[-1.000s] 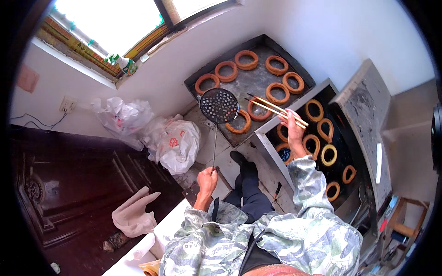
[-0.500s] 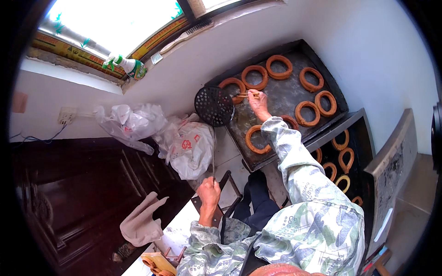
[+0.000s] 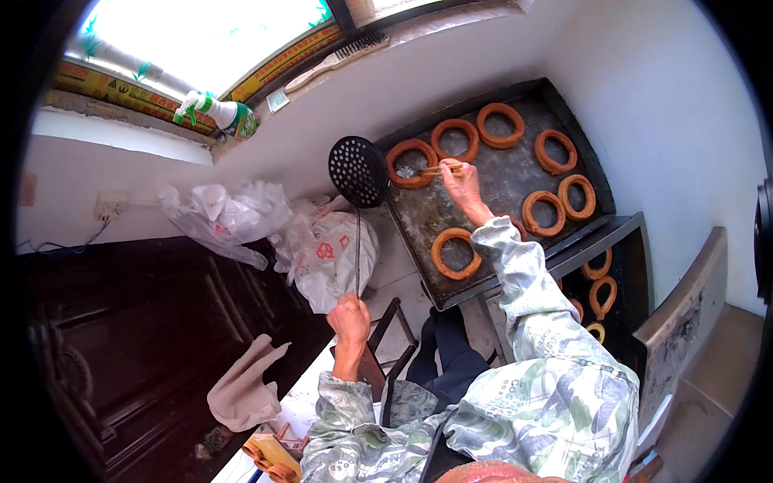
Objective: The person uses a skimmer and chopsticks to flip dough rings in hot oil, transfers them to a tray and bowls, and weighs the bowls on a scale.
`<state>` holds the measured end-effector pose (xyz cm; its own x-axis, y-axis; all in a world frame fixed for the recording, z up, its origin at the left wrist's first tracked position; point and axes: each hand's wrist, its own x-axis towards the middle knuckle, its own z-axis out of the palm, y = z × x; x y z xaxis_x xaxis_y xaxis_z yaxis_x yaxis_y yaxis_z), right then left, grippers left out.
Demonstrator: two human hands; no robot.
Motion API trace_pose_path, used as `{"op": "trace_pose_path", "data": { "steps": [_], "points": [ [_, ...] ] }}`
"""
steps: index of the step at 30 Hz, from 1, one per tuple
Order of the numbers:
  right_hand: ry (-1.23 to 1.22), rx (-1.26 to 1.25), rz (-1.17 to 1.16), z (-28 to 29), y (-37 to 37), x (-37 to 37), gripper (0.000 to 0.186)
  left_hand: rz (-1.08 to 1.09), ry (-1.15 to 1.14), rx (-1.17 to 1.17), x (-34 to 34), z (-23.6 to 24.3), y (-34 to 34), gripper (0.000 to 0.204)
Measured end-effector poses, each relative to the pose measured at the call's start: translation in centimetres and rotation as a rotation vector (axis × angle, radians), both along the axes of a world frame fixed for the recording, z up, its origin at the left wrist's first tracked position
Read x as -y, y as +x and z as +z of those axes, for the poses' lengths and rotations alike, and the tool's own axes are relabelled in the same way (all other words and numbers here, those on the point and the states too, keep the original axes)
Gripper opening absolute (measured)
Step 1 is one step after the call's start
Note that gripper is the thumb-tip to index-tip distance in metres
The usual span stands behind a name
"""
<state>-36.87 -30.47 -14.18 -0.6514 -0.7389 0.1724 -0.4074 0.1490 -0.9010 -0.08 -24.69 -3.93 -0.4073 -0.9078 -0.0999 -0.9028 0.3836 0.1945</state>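
A pair of chopsticks (image 3: 439, 170) is gripped in the right hand (image 3: 463, 183), stretched out over a dark baking tray (image 3: 491, 181); the tips rest at the edge of a golden-brown fried dough ring (image 3: 411, 163) near the tray's far left corner. The left hand (image 3: 349, 318) is clenched around the long handle of a black perforated skimmer (image 3: 357, 171), whose round head is held upright just beside that ring, off the tray's left edge. Seven more rings are spread over the tray, apart from one another. The step in hand appears to be placing or adjusting this ring. A steady, gentle pinch would be called for next. Lower right, further rings lie in a dark pan (image 3: 636, 266). Plastic bags (image 3: 322, 245) are slumped against the wall, and a spray bottle (image 3: 225, 115) stands on the windowsill.
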Motion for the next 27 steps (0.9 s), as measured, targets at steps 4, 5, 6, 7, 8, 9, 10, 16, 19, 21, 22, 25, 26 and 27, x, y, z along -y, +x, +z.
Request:
{"op": "trace_pose_path", "data": {
  "steps": [4,5,6,7,8,9,10,16,19,21,22,25,26,27],
  "points": [
    [0.144,-0.130,0.024,0.1,-0.6,2.4,0.022,-0.020,-0.013,0.013,1.2,0.1,-0.2,0.008],
    [0.200,-0.135,0.058,0.7,-0.8,3.2,0.021,-0.024,-0.016,0.009,1.4,0.0,0.0,0.008],
    [0.260,-0.149,0.079,0.8,-1.8,3.6,0.021,-0.033,-0.021,0.006,1.5,-0.1,-0.4,0.008],
    [0.321,-0.162,0.099,1.1,-2.7,3.8,0.022,-0.043,-0.025,0.003,1.8,-0.1,-0.9,0.008],
    [0.293,-0.181,0.094,0.3,-3.3,3.7,0.024,-0.055,-0.029,-0.001,2.0,-0.1,-1.4,0.008],
    [0.324,-0.189,0.098,0.4,-3.1,3.7,0.024,-0.047,-0.026,0.008,1.9,0.0,-1.3,0.008],
    [0.354,-0.198,0.100,0.5,-2.7,3.4,0.024,-0.042,-0.023,0.017,1.9,0.2,-1.3,0.008],
    [0.084,-0.182,0.060,0.6,-2.5,-1.7,0.024,-0.066,-0.008,0.024,2.1,-0.4,-1.2,0.008],
    [0.086,0.275,-0.072,-0.7,-1.5,-6.5,0.025,-0.056,0.025,0.032,2.1,-0.6,-1.3,0.009],
    [0.089,0.474,-0.177,-2.7,-0.9,-9.8,0.026,-0.077,0.036,0.043,1.9,-0.6,-1.5,0.008],
    [0.086,0.572,-0.230,-3.6,-0.8,-11.1,0.026,-0.104,0.029,0.047,2.1,-0.5,-1.6,0.008],
    [0.012,0.891,-0.441,-6.0,-0.7,-13.8,0.028,-0.165,0.018,0.092,2.4,-0.8,-1.6,0.008],
    [-0.021,1.014,-0.482,-6.8,-0.8,-14.4,0.028,-0.181,0.017,0.114,2.5,-1.0,-1.5,0.008],
    [-0.041,1.103,-0.531,-8.1,-1.1,-15.1,0.027,-0.187,0.023,0.130,2.6,-1.4,-1.5,0.008]
  ]
}}
